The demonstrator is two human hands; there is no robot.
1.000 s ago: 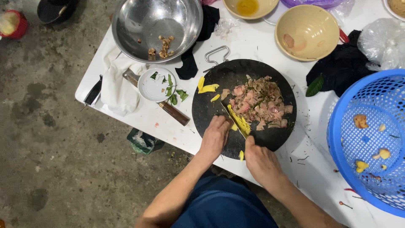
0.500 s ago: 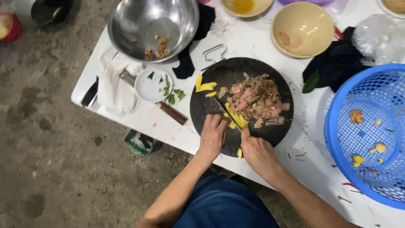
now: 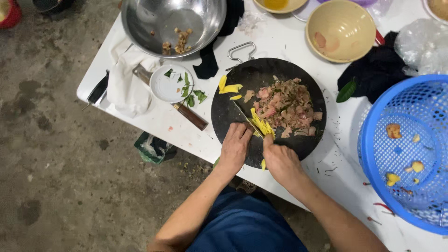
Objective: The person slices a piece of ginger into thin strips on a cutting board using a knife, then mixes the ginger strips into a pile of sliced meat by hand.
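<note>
Since a second ago both hands have stayed put: left hand grips the knife, right hand fingers pin yellow strips on the round black cutting board, white tabletop

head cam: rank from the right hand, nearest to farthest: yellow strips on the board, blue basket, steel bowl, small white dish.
From the right hand:
1. Yellow strips, just above its fingertips on the black board.
2. Blue basket, to its right at the table edge.
3. Small white dish, up and left, past the board.
4. Steel bowl, farthest, top left.
</note>
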